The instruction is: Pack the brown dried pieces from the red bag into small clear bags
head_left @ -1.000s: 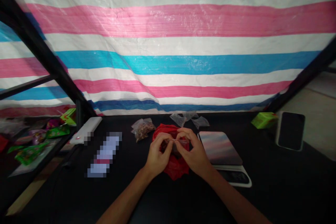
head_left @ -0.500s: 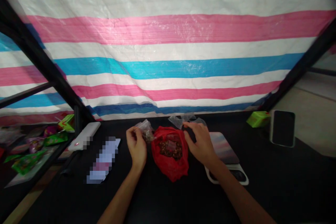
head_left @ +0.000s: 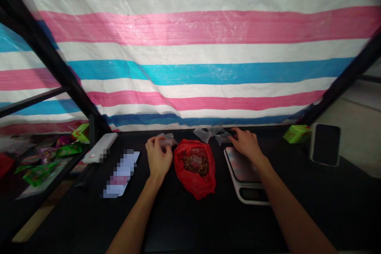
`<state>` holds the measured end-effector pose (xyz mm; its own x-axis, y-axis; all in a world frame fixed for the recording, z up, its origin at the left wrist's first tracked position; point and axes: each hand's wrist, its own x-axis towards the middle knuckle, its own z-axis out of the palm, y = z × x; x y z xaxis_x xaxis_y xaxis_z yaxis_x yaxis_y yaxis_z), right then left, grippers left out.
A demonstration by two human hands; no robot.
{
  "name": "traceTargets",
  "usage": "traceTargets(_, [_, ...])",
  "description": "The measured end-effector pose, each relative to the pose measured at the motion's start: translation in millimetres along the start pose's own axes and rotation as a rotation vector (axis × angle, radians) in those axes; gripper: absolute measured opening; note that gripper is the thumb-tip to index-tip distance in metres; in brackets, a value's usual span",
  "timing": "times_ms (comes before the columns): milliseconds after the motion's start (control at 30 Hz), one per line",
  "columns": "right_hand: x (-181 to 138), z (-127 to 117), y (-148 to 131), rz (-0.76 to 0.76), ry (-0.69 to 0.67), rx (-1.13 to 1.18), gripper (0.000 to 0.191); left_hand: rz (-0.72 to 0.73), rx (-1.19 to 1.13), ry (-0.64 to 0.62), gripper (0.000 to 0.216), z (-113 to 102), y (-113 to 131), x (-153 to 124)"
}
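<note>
My left hand (head_left: 158, 154) has its fingers curled round a small clear plastic bag (head_left: 169, 139), just left of the red plastic bag; most of what the small bag contains is covered. The red bag (head_left: 194, 186) stands with its mouth spread, showing brown grain-like bits (head_left: 202, 168) and a small clear scoop-like piece (head_left: 197, 160) on top. Over the back of a white kitchen scale (head_left: 242, 170) reaches my right hand (head_left: 247, 143), thumb and index finger apart. Its fingertips are close to some clear plastic bags (head_left: 205, 134); whether they touch is unclear.
On the left lie a phone (head_left: 123, 174) with a blurred screen and a long white device (head_left: 101, 147). Colourful snack packets (head_left: 41, 172) lie beyond a black frame bar. At right are a green box (head_left: 297, 133) and a dark-screened device (head_left: 326, 145). A striped sheet (head_left: 190, 51) hangs behind.
My right hand has moved right, from the clear bags beside the red bag to the back of the scale. My left hand has come down over the small bag. The view has shifted slightly.
</note>
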<state>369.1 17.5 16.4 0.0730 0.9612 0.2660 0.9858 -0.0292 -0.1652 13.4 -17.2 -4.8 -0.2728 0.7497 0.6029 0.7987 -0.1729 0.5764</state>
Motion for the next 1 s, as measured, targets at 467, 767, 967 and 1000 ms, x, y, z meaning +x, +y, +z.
traceTargets(467, [-8.8,-3.1,-2.9,-0.103,0.048,0.22,0.04,0.289,-0.205,-0.019,0.025,-9.7,28.1,-14.2])
traceTargets(767, [-52.0,-26.1,-88.6,-0.576,0.28,0.481,0.025,0.596,-0.09,-0.298,0.078,-13.6,58.0,-32.5])
traceTargets(967, [-80.4,-21.2,-123.5,-0.691,0.238,0.619,0.017,0.658,-0.045,-0.324,0.058,-14.3,50.7,-31.3])
traceTargets(1000, [-80.9,-20.5,-123.9,-0.689,0.236,0.642,0.018,0.645,-0.033,-0.334,0.056,-14.9,49.8,-30.5])
